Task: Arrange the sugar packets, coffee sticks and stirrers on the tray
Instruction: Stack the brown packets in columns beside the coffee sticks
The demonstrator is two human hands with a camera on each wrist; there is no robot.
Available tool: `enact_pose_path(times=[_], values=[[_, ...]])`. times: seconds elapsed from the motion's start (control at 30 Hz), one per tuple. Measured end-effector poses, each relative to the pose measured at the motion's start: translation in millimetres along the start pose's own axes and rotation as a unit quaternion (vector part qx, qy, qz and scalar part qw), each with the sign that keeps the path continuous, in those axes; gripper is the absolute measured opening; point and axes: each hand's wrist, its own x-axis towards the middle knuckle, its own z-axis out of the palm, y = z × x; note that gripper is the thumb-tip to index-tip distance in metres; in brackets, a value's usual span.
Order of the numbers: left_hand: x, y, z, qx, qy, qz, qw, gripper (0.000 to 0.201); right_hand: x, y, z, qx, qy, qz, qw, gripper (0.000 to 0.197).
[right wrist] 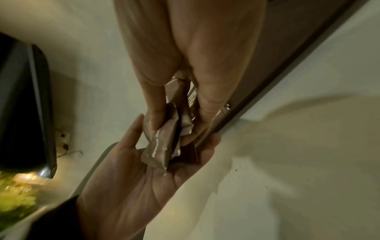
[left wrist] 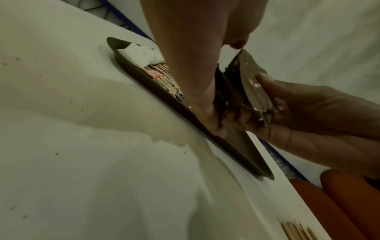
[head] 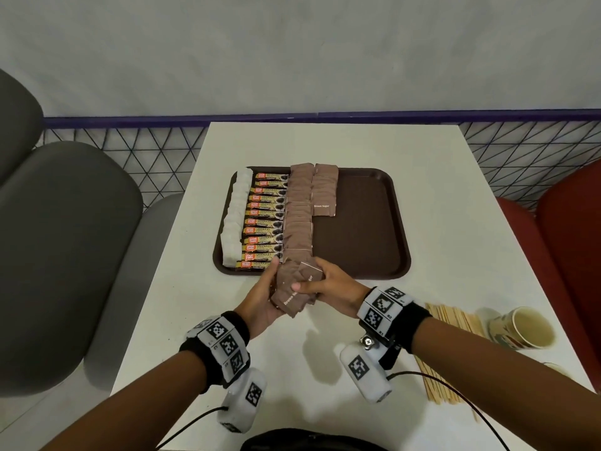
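A brown tray (head: 357,222) holds a column of white sugar packets (head: 235,219), a column of coffee sticks (head: 265,219) and two columns of brown sugar packets (head: 297,219), the right one shorter (head: 325,190). Just over the tray's near rim both hands hold a loose bundle of brown sugar packets (head: 292,291). My left hand (head: 260,297) lies palm up under the bundle (right wrist: 160,146) with straight fingers. My right hand (head: 331,284) pinches the packets (left wrist: 252,78) between thumb and fingers. Wooden stirrers (head: 448,323) lie on the table at the right.
A paper cup (head: 523,327) lies on its side beside the stirrers near the table's right edge. A grey chair (head: 65,255) stands left of the white table (head: 439,255), a red seat (head: 569,239) to the right. The tray's right half is bare.
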Motion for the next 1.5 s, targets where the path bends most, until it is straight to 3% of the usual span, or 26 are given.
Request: enact_pose_path(times=[0.13,0.33,0.43,0.5,0.57,0.67,0.8,0.97,1.17,1.5], values=[[1,8,1,-0.031,0.003,0.000,1.000,0.065,8,-9,14,-0.042,0.012,-0.038,0.998,0.047],[0,16,-6,-0.076,-0.008,0.010,0.997,0.052,20,-15,18,-0.180,0.011,-0.113,0.977,0.024],[-2,17,-11,-0.095,-0.011,0.019,0.995,0.047,29,-12,16,-0.305,0.042,-0.100,0.946,0.030],[-3,16,-13,-0.094,-0.012,0.023,0.995,0.045,28,-14,15,-0.330,0.042,-0.075,0.940,0.039],[-4,13,-15,-0.097,-0.012,0.027,0.995,0.044,26,-15,12,-0.329,0.014,-0.058,0.943,0.042],[-5,13,-18,-0.112,-0.017,0.034,0.993,0.042,24,-14,17,-0.330,0.017,-0.092,0.939,0.041],[-6,13,-23,-0.108,-0.002,0.042,0.993,0.040,28,-9,14,-0.174,0.056,-0.141,0.973,0.037],[-6,17,-28,-0.072,0.017,0.043,0.996,0.052,30,-10,8,-0.192,0.060,-0.129,0.971,0.018],[-5,21,-27,-0.052,0.004,0.059,0.997,0.043,36,-14,5,-0.178,0.059,-0.116,0.975,0.012],[0,23,-31,-0.058,0.038,0.055,0.996,0.046,40,-19,-9,-0.159,0.042,-0.076,0.984,0.014]])
